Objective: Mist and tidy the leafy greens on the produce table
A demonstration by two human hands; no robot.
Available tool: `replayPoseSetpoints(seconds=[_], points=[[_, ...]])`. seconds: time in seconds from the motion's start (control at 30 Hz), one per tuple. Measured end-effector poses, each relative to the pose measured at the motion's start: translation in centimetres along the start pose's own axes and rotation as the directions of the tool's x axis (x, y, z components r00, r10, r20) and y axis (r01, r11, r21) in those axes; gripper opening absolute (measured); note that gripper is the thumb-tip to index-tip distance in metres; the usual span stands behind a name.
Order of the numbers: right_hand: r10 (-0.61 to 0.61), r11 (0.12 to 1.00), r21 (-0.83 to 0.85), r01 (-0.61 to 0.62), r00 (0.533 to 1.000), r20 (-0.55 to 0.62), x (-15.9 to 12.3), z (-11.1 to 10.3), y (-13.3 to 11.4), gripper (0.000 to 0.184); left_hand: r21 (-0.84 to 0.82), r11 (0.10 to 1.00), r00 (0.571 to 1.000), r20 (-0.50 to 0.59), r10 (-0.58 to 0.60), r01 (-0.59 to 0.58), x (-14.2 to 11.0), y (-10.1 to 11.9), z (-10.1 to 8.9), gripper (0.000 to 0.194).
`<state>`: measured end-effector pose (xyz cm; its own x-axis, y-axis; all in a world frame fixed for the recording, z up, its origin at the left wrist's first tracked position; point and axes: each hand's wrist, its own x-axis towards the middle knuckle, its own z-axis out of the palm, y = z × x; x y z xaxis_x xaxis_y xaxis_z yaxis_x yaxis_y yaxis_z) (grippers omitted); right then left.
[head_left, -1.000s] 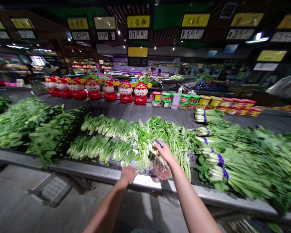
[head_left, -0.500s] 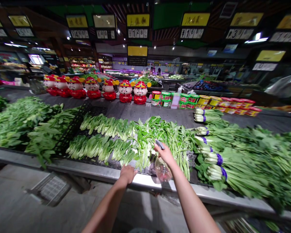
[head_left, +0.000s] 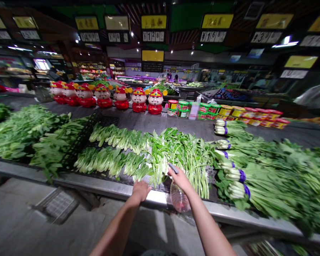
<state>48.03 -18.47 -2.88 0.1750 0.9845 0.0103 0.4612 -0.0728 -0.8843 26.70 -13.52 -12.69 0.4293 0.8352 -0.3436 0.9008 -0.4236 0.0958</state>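
My right hand (head_left: pixel 179 179) is wrapped round the neck of a clear spray bottle (head_left: pixel 179 199) with a grey spray head (head_left: pixel 173 168). The bottle hangs over the metal front edge, and a little reddish colour shows near its bottom. Leafy green stems (head_left: pixel 184 149) lie just beyond the spray head. My left hand (head_left: pixel 142 190) rests on the metal rail (head_left: pixel 160 197), palm down with fingers stretched toward the shelf. Just past those fingertips lie small bok choy (head_left: pixel 134 163), set out in two rows.
Greens bundled with purple tape (head_left: pixel 241 175) fill the right side. Loose leafy greens (head_left: pixel 18 131) are heaped at the left, beside a black plastic divider (head_left: pixel 77 145). Behind stand red figurine jars (head_left: pixel 154 103) and stacked tubs (head_left: pixel 182 108). Price signs (head_left: pixel 154 28) hang overhead.
The spray bottle and my right hand have come down slightly toward me, and the spray head has shifted a little left. My left hand stays on the rail.
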Motion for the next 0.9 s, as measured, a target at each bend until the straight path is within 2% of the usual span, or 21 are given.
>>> replayPoseSetpoints(seconds=[0.2, 0.47, 0.7, 0.9], points=[[-0.003, 0.997, -0.081, 0.0, 0.999, -0.038, -0.8, 1.7, 1.7, 0.048, -0.034, 0.999, 1.0, -0.011, 0.001, -0.002, 0.0, 0.0, 0.2, 0.059], [-0.005, 1.0, 0.008, 0.006, 0.999, -0.042, -1.0, 0.7, 1.8, 0.046, -0.039, 0.999, 1.0, -0.013, -0.004, 0.004, 0.0, 0.0, 0.2, 0.059], [-0.018, 1.0, 0.011, 0.018, 1.0, 0.001, -1.8, 0.5, 1.3, 0.047, -0.039, 0.999, 1.0, -0.016, -0.006, 0.006, 0.2, -0.1, 0.5, 0.059], [0.059, 0.995, -0.082, -0.05, 0.993, 0.105, -2.6, 1.3, 2.9, 0.048, -0.019, 1.0, 1.0, -0.022, 0.004, -0.004, 0.3, -0.2, 0.7, 0.06]])
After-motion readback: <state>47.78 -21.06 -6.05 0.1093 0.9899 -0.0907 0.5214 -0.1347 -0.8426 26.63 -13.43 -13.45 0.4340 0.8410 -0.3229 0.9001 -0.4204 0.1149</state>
